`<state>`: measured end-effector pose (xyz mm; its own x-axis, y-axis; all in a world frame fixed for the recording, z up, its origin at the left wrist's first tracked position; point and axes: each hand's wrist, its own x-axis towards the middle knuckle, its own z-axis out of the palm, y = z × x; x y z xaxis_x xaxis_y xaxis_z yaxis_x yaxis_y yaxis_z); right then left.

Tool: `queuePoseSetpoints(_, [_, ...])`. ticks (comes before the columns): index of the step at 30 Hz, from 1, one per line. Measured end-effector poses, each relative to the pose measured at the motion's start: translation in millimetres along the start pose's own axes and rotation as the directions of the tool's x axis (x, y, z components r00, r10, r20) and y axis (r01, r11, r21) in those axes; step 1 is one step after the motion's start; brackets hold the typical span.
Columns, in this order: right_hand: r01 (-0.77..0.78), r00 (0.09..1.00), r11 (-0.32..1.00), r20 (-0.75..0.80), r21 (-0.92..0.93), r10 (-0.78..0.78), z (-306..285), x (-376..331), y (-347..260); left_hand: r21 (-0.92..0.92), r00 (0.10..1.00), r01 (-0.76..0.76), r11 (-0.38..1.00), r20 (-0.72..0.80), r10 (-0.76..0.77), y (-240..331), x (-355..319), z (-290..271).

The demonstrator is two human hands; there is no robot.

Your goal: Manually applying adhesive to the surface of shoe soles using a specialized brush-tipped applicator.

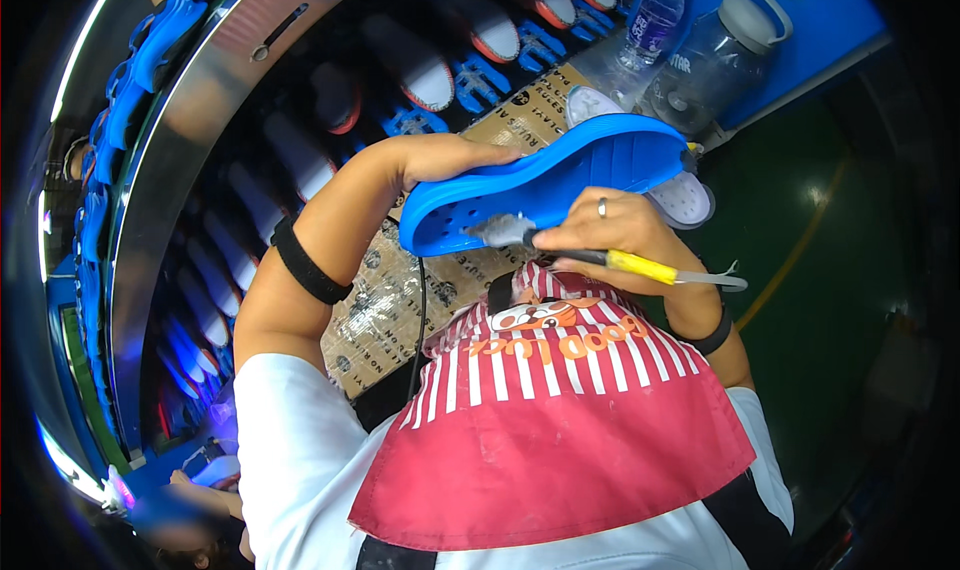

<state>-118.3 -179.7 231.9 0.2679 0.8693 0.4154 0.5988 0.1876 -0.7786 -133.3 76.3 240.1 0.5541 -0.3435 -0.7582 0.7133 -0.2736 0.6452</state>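
A blue shoe sole [560, 175] is held up in front of the person's chest, its pale tread side turned toward the camera and its long axis tilted so the far end sits higher than the near end. The left hand [450, 155] grips the sole along its upper edge, fingers curled over the rim and the thumb side hidden behind it, so how firmly the fingers close cannot be fully seen. The right hand [610, 225] sits just below the sole, fingers folded shut around a brush [600, 258] with a yellow handle; the grey bristle head touches the sole's underside near its lower end, and the handle's thin tail sticks out past the hand, away from the sole. A ring shows on one finger of that hand, and each forearm carries a black band. Below the sole hangs a red and white striped apron [550, 420] over a white shirt. Beyond the sole lies a strip of brown cardboard [400, 300], and past that a dark conveyor [330, 140] carrying rows of white shoe lasts and blue holders. Above the sole's far end stand a small plastic water bottle [655, 20] and a large clear jug [720, 55] on a blue surface.
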Motion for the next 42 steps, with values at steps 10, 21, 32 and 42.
queuePoseSetpoints(10, [-0.034, 0.998, 0.996, -0.053, -0.087, 0.029, -7, -13, 15, 0.001, 1.0, -0.004, 1.0, -0.024, 0.004, -9, -12, -3])
queuePoseSetpoints(21, [-0.115, 0.968, 0.993, -0.225, 0.008, 0.114, -9, -36, 24, -0.382, 0.61, -0.778, 0.499, -0.649, 0.454, -77, 51, 26])
queuePoseSetpoints(32, [-0.279, 0.887, 0.952, -0.345, 0.126, 0.306, -6, -47, 20, -0.953, 0.687, -0.282, -0.112, -0.282, 0.67, -128, 58, 39])
queuePoseSetpoints(42, [-0.304, 0.748, 0.878, -0.478, 0.37, 0.461, 0, -31, 16, -0.984, 0.722, -0.178, 0.016, -0.119, 0.681, -139, 75, 78])
